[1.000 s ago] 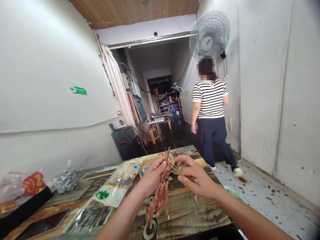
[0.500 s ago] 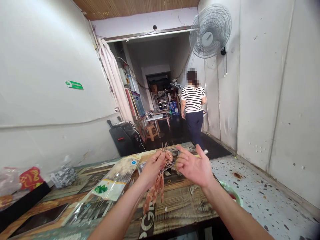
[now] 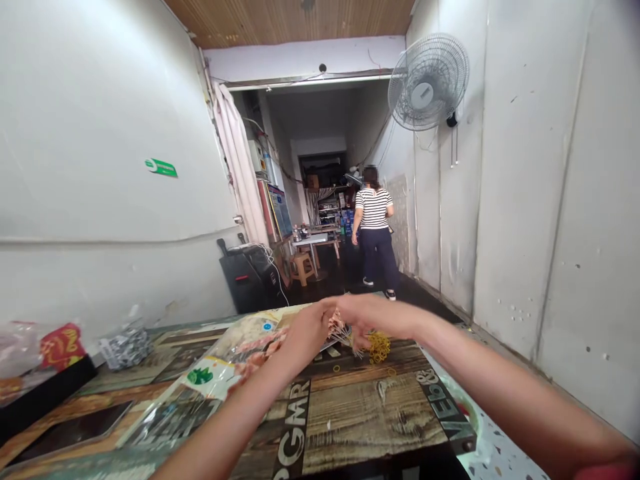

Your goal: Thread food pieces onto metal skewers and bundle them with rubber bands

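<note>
My left hand (image 3: 317,327) is closed around a bunch of meat skewers (image 3: 250,363); their meat ends lie to the left, over the clear plastic bag (image 3: 203,377). Bent across from the right, my right hand (image 3: 367,313) meets the left at the stick ends. Its fingers are partly hidden and smeared, so their grip does not show. Below the hands, more thin skewer sticks (image 3: 350,343) fan out with some meat, partly covered. A pile of yellow rubber bands (image 3: 379,347) lies beside my right hand, and a loose rubber band (image 3: 337,369) rests on the table.
The wood-patterned table (image 3: 370,420) carries a dark phone (image 3: 70,433), a bag of grey wrapped pieces (image 3: 127,347) and a black tray (image 3: 45,400) with packets at the left. A person in a striped top (image 3: 375,210) walks beyond. A fan (image 3: 425,93) hangs on the right wall.
My right hand has swung left and turned over onto the stick ends by my left hand. The held skewers have tipped from hanging down to pointing left. The person has moved farther off.
</note>
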Demonstrator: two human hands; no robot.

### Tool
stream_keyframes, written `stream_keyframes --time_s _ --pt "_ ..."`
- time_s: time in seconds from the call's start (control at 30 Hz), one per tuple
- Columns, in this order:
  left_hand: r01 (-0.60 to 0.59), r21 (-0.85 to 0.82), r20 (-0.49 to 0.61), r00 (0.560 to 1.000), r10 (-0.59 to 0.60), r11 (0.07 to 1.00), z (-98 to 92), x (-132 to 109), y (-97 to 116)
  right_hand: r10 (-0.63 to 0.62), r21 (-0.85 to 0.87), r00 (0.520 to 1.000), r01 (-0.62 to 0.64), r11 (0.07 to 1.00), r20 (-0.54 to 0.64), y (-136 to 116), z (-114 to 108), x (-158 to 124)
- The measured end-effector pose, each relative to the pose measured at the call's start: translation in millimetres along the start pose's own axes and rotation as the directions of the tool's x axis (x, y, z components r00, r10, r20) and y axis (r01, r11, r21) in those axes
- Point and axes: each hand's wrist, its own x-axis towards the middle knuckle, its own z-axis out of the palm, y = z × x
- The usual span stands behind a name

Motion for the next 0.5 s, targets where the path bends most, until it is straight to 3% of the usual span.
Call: stream_keyframes --time_s 0.07,0.13,0.17,0.23,0.27,0.33,0.4,0.5 --pt "0.009 -0.113 0.01 1.0 -0.008 0.994 -5.7 1 -4 -0.127 -0.346 0.989 0.095 0.934 -0.071 5 21 -3" --pt "0.033 -0.278 -0.001 0.999 -0.034 0.96 -12.7 0 -7 -0.225 -0.411 0.962 0.145 0.9 -0.152 20 34 -4" --pt "0.057 -0.383 0.019 0.998 -0.054 0.922 -15.6 -2 -7 -0.218 -0.311 0.951 0.143 0.94 -0.22 31 37 -4" --pt "0.127 -0.603 0.116 0.991 -0.072 0.787 -18.2 -8 -6 -0.082 0.115 0.937 0.129 0.985 -0.34 54 35 -1" --pt "0.169 -0.704 0.169 0.983 -0.069 0.69 -17.3 -10 -4 0.009 0.378 0.935 0.134 0.916 -0.355 65 32 1" --pt "0.228 -0.851 0.214 0.973 -0.085 0.473 -11.4 -13 -3 0.131 0.766 0.954 0.13 0.63 -0.269 79 24 7" --pt "0.249 -0.919 0.207 0.964 -0.164 0.305 -2.6 -11 -3 0.176 0.93 0.968 0.109 0.351 -0.18 81 17 13" --pt "0.241 -0.936 0.161 0.941 -0.296 0.257 9.0 -3 -7 0.165 0.982 0.971 0.158 0.102 -0.174 70 13 17"
